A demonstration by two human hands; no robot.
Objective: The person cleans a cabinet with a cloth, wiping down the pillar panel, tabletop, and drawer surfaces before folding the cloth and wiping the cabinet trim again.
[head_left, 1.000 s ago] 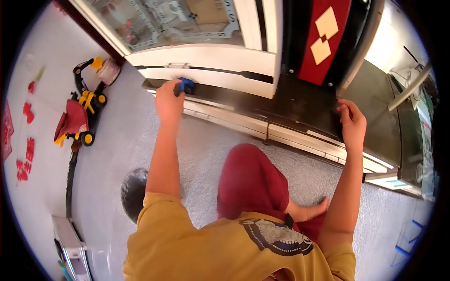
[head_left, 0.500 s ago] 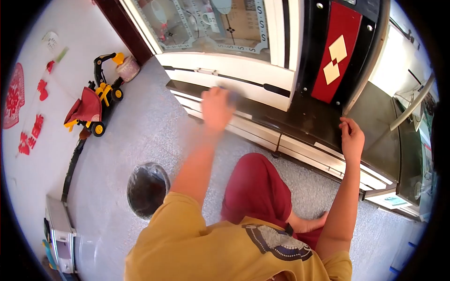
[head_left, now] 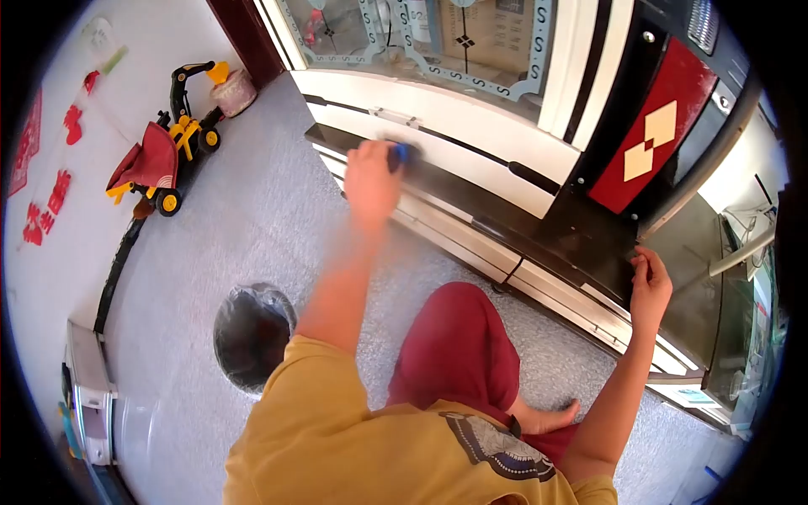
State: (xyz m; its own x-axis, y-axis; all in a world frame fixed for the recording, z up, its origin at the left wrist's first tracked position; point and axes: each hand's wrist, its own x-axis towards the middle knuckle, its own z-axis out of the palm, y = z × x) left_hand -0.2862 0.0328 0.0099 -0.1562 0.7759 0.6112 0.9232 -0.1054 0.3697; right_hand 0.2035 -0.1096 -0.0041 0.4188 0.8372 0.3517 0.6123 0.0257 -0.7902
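Note:
My left hand (head_left: 371,181) is closed around a small dark blue thing (head_left: 404,156), smeared by motion, so its kind is unclear. It is at the left part of the cabinet's dark ledge (head_left: 450,195), just below the white drawer front (head_left: 471,153). My right hand (head_left: 651,289) is at the front edge of the same ledge, farther right. Its fingers are curled together, and whatever they may hold is too small to make out.
A black-lined bin (head_left: 251,338) stands on the floor by my left arm. A toy digger (head_left: 172,151) is along the left wall, with a round pinkish tub (head_left: 235,94) behind it. Glass doors (head_left: 471,42) rise above the drawers, beside a red-and-black panel (head_left: 655,126).
My left hand has slid a little left along the ledge with the blue thing. My right hand stays at the ledge's edge. The whole view has tilted and shifted slightly.

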